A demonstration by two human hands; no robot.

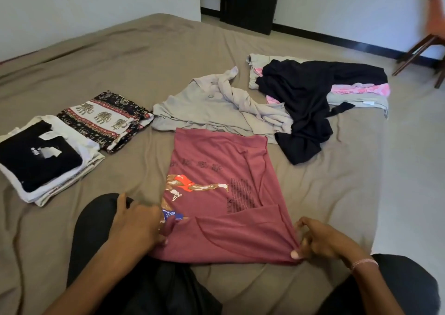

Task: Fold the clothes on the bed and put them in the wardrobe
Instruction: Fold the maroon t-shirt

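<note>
Left hand (139, 223) and right hand (322, 240), fingers (308, 224) curled, each grip a near corner of the maroon T-shirt (216, 165), its long axis running directly away across the bed (120, 56).

Rose-red T-shirt (216, 150) carried a printed figure in orange shorts and dark lettering; the bedsheet (120, 61) was taupe. The collared shirt (204, 105) was pale grey, the loose garment (308, 97) black, the cloth (366, 89) pink-patterned, and the folded fabric (103, 119) showed elephants on white, bordered black and red.
</note>
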